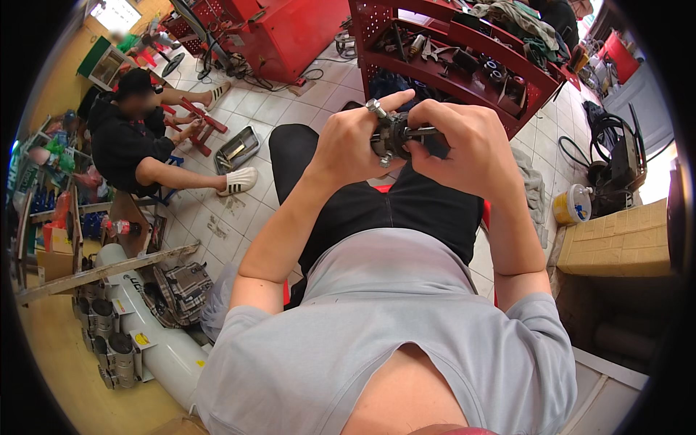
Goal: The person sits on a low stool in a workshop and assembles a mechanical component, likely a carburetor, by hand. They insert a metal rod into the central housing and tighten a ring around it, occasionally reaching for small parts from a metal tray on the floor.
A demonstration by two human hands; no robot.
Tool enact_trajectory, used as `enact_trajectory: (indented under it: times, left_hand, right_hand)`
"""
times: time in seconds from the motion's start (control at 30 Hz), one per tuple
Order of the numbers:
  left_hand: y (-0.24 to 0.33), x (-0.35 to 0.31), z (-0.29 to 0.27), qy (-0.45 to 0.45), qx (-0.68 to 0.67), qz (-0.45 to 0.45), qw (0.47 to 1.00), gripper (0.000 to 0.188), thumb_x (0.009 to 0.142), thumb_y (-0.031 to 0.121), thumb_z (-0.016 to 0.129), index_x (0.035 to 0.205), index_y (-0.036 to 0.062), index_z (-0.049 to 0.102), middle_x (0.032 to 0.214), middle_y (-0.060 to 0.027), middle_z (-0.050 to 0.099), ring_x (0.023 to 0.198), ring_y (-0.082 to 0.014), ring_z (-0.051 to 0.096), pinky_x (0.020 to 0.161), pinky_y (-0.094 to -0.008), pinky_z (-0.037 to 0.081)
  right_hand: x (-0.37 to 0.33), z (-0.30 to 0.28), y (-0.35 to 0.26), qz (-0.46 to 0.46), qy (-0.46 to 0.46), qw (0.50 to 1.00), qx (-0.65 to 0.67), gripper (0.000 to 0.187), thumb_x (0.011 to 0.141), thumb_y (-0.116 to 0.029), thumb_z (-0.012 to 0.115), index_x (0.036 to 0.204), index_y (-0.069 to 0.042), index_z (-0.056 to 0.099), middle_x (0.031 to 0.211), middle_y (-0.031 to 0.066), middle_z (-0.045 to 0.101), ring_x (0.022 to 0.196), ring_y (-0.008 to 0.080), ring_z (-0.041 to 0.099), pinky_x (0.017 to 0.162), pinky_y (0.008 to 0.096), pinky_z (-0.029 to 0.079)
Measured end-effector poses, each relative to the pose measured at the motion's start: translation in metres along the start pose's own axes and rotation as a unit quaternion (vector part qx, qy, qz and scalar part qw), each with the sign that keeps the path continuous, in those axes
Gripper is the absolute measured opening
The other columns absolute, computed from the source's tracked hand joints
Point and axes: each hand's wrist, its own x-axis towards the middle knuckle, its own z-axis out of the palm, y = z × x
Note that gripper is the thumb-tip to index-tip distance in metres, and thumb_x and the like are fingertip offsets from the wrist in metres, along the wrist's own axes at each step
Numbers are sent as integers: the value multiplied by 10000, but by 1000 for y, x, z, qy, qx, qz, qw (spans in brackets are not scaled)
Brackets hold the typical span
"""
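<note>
In front of my lap I hold a dark, round metal part point(392, 136) with two silvery bolt heads sticking out, one at its upper left and one below. My left hand point(346, 145) is closed around its left side, with the index finger stretched out past its top. My right hand point(467, 148) is closed at its right side, thumb and curled fingers against it. A thin metal rod point(425, 132) runs from the part into my right hand. Whether the rod is joined to the part I cannot tell; my fingers hide much of both.
A red tool cart point(449, 80) with tools on its shelf stands ahead. At the left a seated person point(130, 130) works beside a dark tray point(238, 151). To the right are a yellow-white bucket point(572, 204) and a cardboard box point(616, 243). A white cylinder point(156, 322) lies at the lower left.
</note>
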Motion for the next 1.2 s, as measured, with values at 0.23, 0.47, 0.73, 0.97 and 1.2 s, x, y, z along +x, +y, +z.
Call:
enact_trajectory:
  times: [0.23,0.47,0.73,0.97,1.2]
  left_hand:
    - [1,-1,-2,-17,-7,-11,1000,762,583,142,816,1299,97,562,778,-79,674,644,-249,640,638,-317,516]
    - [2,-1,-1,-14,4,-9,1000,762,580,138,815,1298,99,562,773,-81,669,642,-251,640,637,-325,516]
    - [0,-1,-1,-1,-7,-7,1000,735,582,131,812,1276,77,574,780,-81,665,653,-241,648,651,-309,523]
    - [4,0,-4,-17,-4,-22,1000,761,573,140,823,1288,83,567,782,-81,667,651,-239,649,649,-309,523]
    - [1,-2,-1,-13,-5,-13,1000,796,557,148,836,1302,102,561,795,-83,677,674,-247,657,657,-327,524]
  right_hand:
    - [-1,2,5,-14,-4,1000,25,202,680,-152,707,868,-119,641,699,52,638,594,252,614,525,353,467]
    - [-1,4,4,-15,9,1000,-17,181,672,-105,722,830,-93,634,703,66,627,587,258,607,519,337,471]
    - [0,2,3,-5,3,1000,16,197,719,-164,703,873,-116,590,664,49,619,583,252,609,507,361,450]
    - [0,2,2,-5,-6,999,40,186,717,-137,690,882,-116,605,672,46,619,589,248,612,515,354,456]
    - [-2,0,7,-10,-29,999,37,177,721,-136,687,892,-124,641,694,43,629,623,239,624,541,341,472]
